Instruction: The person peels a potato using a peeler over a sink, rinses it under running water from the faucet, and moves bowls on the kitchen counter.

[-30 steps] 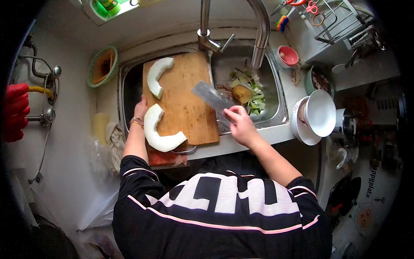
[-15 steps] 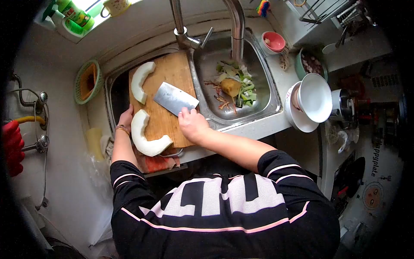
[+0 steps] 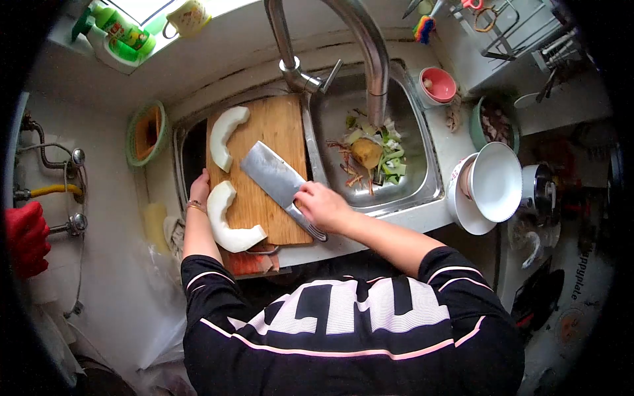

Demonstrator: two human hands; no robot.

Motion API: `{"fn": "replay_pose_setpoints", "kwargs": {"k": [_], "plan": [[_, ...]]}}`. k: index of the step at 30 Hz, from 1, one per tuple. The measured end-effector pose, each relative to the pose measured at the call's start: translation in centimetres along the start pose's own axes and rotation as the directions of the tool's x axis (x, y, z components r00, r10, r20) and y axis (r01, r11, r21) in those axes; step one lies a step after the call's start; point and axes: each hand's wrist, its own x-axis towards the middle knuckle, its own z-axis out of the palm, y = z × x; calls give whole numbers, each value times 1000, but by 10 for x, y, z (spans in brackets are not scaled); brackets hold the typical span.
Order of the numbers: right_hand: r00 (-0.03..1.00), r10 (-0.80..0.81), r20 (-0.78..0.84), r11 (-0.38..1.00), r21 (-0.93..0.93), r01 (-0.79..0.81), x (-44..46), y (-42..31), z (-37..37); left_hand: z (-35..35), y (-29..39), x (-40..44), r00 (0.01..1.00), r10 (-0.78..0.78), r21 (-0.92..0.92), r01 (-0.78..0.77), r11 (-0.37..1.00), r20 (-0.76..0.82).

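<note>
A wooden cutting board (image 3: 269, 119) lies over the left sink basin. Two curved pale pieces, perhaps peeled melon or gourd, rest along its left side: an upper piece (image 3: 223, 137) and a lower piece (image 3: 231, 231). My left hand (image 3: 199, 189) holds the board's left edge, beside the gap between the pieces. On the board's right part a cleaver (image 3: 272, 175) lies nearly flat, its blade pointing to the upper left. The closed fingers of my right hand (image 3: 323, 208) are on the cleaver where blade meets handle; the handle's end shows below the hand.
The right basin (image 3: 416, 178) holds peelings and a brownish round item (image 3: 366, 152) under the faucet (image 3: 376, 72). Right of it stand a pink bowl (image 3: 438, 84), a green bowl of meat (image 3: 495, 122) and stacked white bowls (image 3: 495, 181). A green basket (image 3: 146, 133) is at the left.
The cleaver has moved from the board's right edge onto the board and now lies flatter, with its handle in sight below my right hand. My left hand stays at the board's edge. The view has shifted.
</note>
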Motion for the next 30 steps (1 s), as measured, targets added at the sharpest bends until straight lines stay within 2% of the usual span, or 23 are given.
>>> {"fn": "replay_pose_setpoints", "kwargs": {"k": [4, 6, 8, 9, 10, 11, 12, 13, 14, 16, 17, 18, 20, 22, 23, 24, 25, 26, 28, 30], "plan": [[979, 193, -68, 978, 92, -186, -25, 37, -25, 3, 16, -2, 997, 72, 26, -73, 997, 10], [951, 302, -66, 952, 59, -299, -33, 48, -36, -3, 17, 6, 996, 89, 49, -90, 995, 4], [944, 318, -92, 947, 67, -313, -37, 58, -42, -12, 11, 18, 996, 91, 110, -89, 990, -12], [949, 299, -100, 954, 27, -297, -36, 63, -44, -15, 7, 26, 996, 91, 144, -89, 986, -9], [952, 284, -111, 957, -21, -288, -38, 71, -48, -16, 5, 30, 997, 43, -5, -43, 999, 62], [951, 283, -124, 955, -55, -291, -38, 79, -53, -17, 3, 33, 999, 7, -17, -6, 1000, 42], [925, 361, -114, 925, -79, -371, -39, 88, -59, -12, 10, 22, 999, -27, -29, 28, 999, 16], [896, 407, -179, 886, -162, -435, -41, 106, -58, -1, 22, 7, 998, -65, -4, 65, 998, 13], [863, 440, -247, 836, -240, -494, -41, 125, -57, -17, 13, 27, 998, -33, 100, 38, 994, -52], [803, 546, -238, 763, -255, -594, -28, 144, -64, -9, 31, 20, 978, 126, 503, -26, 864, -166], [770, 594, -232, 724, -262, -638, -22, 151, -65, -13, 28, 33, 845, 479, 844, -63, 532, -238], [757, 635, -152, 686, -340, -643, -14, 155, -62, 2, 36, 20, 765, 616, 859, -177, 481, -188], [703, 711, -4, 610, -493, -620, 3, 162, -49, 71, 69, -37, 534, 841, 870, -373, 322, -82], [695, 718, -30, 542, -601, -587, 5, 190, -24, 153, 71, -92, 625, 780, 437, -695, 571, -27], [670, 742, -22, 516, -619, -592, 9, 197, -20, 188, 62, -106, 620, 775, 197, -781, 593, 123], [642, 767, -13, 489, -636, -597, 10, 201, -16, 220, 53, -124, 745, 624, 120, -660, 742, 236], [662, 750, 1, 533, -594, -602, 14, 187, -32, 254, 46, -141, 859, 389, 14, -417, 909, 332], [586, 807, 73, 543, -478, -690, 13, 189, -36, 276, 30, -141, 899, 115, -39, -108, 993, 422], [437, 866, 243, 490, -242, -837, 12, 198, -46, 315, -9, -125, 881, -233, 39, 238, 970, 413], [510, 813, 280, 441, 276, -854, -1, 189, -46, 348, -15, -125, 894, -377, 130, 356, 925, 241]]}}
